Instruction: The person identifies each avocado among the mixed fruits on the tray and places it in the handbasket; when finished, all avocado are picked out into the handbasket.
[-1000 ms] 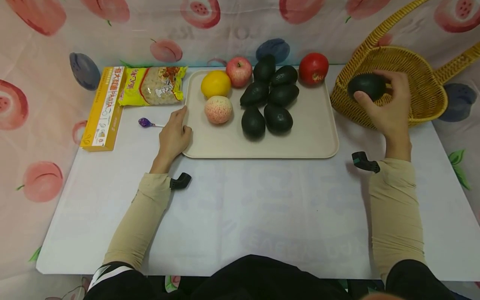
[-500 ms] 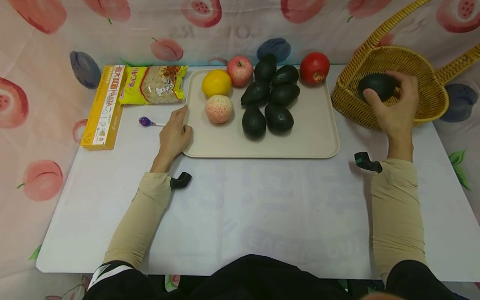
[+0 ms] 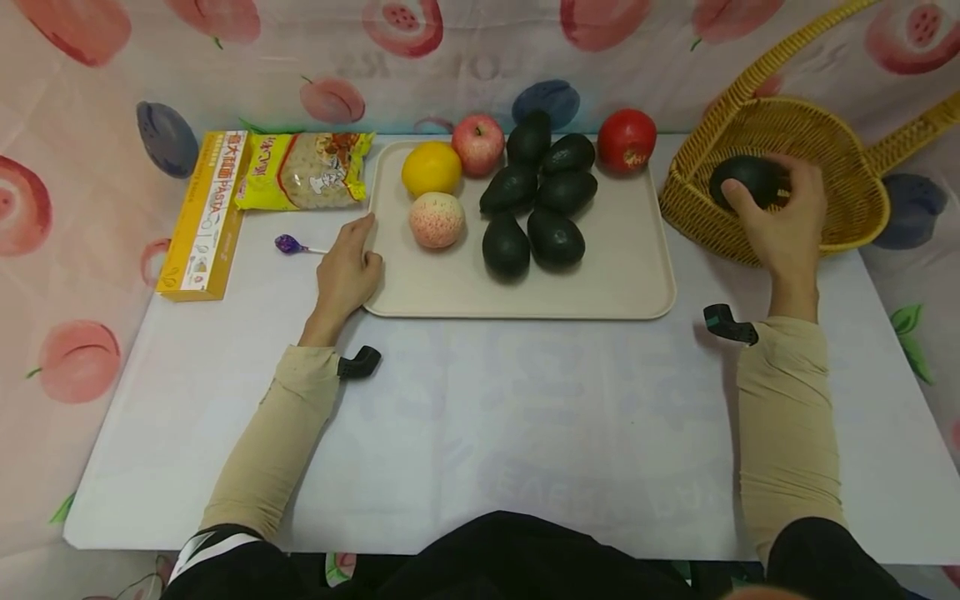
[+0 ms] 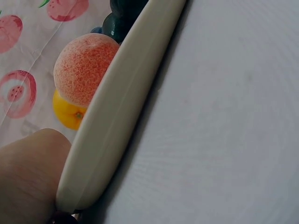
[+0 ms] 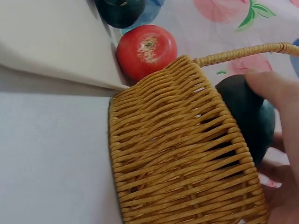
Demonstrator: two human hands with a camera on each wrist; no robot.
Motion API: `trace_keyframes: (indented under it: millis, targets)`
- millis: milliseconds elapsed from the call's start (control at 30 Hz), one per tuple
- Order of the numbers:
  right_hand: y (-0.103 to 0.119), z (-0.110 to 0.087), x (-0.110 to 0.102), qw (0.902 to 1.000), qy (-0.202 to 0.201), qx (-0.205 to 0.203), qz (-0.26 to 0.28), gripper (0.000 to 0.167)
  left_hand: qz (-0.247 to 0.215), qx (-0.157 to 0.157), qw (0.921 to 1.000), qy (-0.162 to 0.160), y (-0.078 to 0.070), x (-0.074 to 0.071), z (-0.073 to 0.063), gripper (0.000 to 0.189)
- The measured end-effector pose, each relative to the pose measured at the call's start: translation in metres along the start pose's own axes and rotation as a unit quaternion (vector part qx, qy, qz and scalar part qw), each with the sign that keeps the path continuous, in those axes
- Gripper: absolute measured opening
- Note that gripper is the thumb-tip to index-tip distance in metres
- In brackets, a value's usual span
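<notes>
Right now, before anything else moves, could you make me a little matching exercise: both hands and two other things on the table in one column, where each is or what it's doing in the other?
Column one:
1. Left hand
2. Right hand
3. Pasta box
4. Yellow fruit

Column two:
A. On the tray, just behind the speckled fruit
B. Left of the yellow packet
C. Touching the tray's left edge
D. Holding an avocado at the basket

Pairs: 1-C, 2-D, 3-B, 4-A

A fruit-printed cloth is hanging behind a white table, and black wrist cameras are projecting from both sleeves; these features are indicating a staged recording station.
</notes>
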State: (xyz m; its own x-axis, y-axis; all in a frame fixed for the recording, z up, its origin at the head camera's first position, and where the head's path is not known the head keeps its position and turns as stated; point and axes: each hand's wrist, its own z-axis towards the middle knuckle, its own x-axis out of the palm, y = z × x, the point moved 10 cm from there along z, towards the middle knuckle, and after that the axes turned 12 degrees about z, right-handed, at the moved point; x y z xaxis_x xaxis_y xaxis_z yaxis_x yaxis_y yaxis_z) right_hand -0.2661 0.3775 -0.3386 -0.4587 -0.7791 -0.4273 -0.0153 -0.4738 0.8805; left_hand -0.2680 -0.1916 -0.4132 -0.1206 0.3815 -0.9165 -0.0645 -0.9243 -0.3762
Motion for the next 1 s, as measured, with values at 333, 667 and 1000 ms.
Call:
trace_keyframes:
  millis: [333,667,1000]
  targets:
    - [-0.015,0.007,0.015,0.9826,0.130,0.094,-0.093,0.071,-0.008,0.000,1.0000,-0.001,0.000,0.001,0.000,0.060]
    - [-0.027,0.015,0.031,0.9408,0.248,0.147,-0.179,0.100,-0.007,0.001,1.0000,-0.004,0.001,-0.002,-0.001,0.059]
    - [-0.034,0.016,0.042,0.9126,0.318,0.156,-0.203,0.101,-0.001,0.003,1.0000,-0.005,0.000,-0.002,-0.001,0.058]
